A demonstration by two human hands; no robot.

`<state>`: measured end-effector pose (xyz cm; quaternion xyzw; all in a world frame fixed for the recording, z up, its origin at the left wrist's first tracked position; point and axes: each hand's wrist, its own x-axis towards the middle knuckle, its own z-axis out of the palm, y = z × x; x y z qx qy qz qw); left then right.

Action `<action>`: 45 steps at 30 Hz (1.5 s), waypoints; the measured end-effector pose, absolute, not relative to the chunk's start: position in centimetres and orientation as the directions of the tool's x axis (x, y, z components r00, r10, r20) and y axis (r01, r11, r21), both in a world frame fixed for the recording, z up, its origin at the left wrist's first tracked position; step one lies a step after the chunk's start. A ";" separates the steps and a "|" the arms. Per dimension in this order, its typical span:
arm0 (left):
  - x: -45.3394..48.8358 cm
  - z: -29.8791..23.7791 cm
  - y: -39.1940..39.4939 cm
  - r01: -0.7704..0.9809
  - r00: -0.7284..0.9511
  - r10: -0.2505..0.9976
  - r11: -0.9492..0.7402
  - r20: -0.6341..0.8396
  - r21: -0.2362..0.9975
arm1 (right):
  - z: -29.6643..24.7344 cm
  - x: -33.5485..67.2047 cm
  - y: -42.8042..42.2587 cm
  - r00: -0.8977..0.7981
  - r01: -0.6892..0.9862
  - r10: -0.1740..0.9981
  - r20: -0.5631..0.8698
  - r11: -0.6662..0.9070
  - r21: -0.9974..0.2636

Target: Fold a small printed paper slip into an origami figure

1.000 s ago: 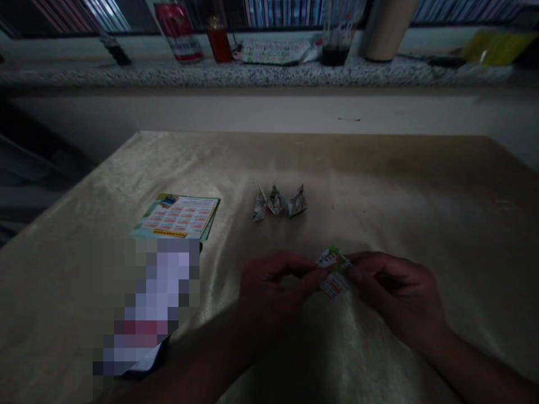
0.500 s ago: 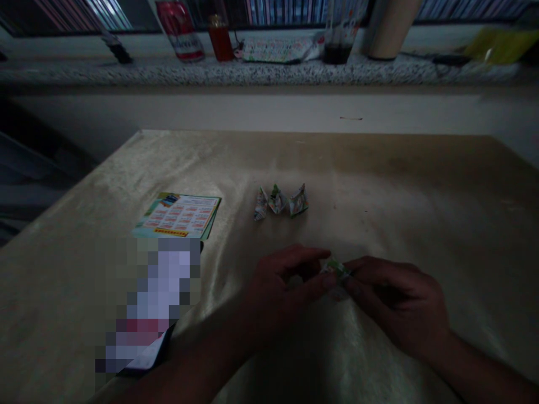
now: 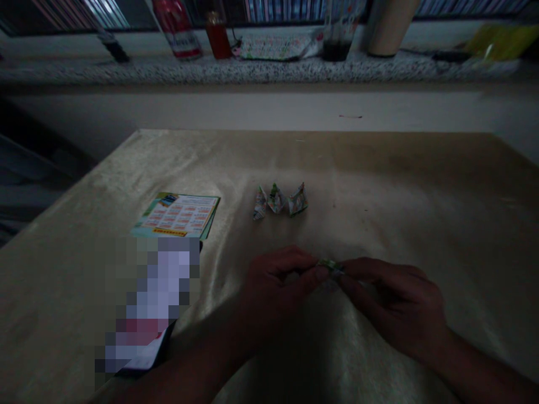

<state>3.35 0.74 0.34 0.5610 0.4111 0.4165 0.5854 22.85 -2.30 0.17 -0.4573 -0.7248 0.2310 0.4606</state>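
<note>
Between my two hands, just above the table, is a small piece of folded printed paper, green and white. My left hand pinches its left end with thumb and forefinger. At the right end, the thumb and fingers of my right hand are closed on the same paper. Fingertips hide much of it. Beyond my hands three small folded paper pieces stand in a row: a narrow one on the left, a greenish one in the middle and a boat-like one on the right.
Left on the pale cloth-covered table lie printed cards and a phone, its screen blurred out. On the granite sill stand a red can, a red bottle, a cup with dark liquid and a beige cylinder.
My left fingers have closed from a looser hold into a pinch on the paper. The paper now looks flatter and shows less between my fingertips. The row of folded pieces stays put.
</note>
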 end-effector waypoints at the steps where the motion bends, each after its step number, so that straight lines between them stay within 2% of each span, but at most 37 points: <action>1: 3.4 0.4 0.7 -0.016 0.306 0.952 0.020 -0.014 1.000 | 0.2 22.8 -2.4 -0.152 0.452 0.878 0.454 0.470 -0.758; 7: 3.4 0.5 0.3 0.075 0.281 0.959 -0.063 0.040 0.995 | -0.1 23.0 -2.7 -0.141 0.440 0.888 0.437 0.452 -0.776; 11: 3.1 0.5 0.2 0.118 0.327 0.944 -0.080 0.038 0.990 | 0.1 23.2 -2.5 -0.205 0.396 0.894 0.398 0.447 -0.802; 13: 2.8 0.6 0.2 0.125 0.360 0.929 -0.140 0.086 0.982 | 0.3 23.3 -2.4 -0.233 0.393 0.894 0.382 0.446 -0.804; 17: 2.4 0.7 0.5 0.096 0.440 0.872 -0.284 0.215 0.954 | 0.5 23.5 -2.2 -0.267 0.373 0.877 0.401 0.477 -0.796; 23: 2.6 0.7 0.5 0.012 0.405 0.883 -0.263 0.236 0.965 | 0.4 23.6 -2.3 -0.288 0.354 0.869 0.403 0.488 -0.798; 27: 2.8 0.7 0.3 0.001 0.358 0.905 -0.246 0.229 0.969 | 0.3 23.3 -2.6 -0.182 0.352 0.907 0.381 0.421 -0.836; 31: 3.1 1.0 0.3 0.028 0.271 0.927 -0.277 0.259 0.961 | 0.1 23.0 -2.5 -0.076 0.275 0.959 0.273 0.284 -0.919; 36: 3.2 1.2 0.5 0.096 0.271 0.949 -0.194 0.162 0.976 | 0.2 23.2 -2.0 -0.031 0.297 0.977 0.212 0.212 -0.931; 41: 2.8 1.1 0.5 0.225 0.324 0.945 -0.035 -0.041 0.974 | 0.3 23.1 -2.0 -0.070 0.257 0.988 0.136 0.149 -0.955; 45: 2.5 1.3 0.6 0.236 0.352 0.920 0.090 -0.172 0.968 | 0.5 23.0 -2.1 -0.115 0.224 0.988 0.107 0.131 -0.966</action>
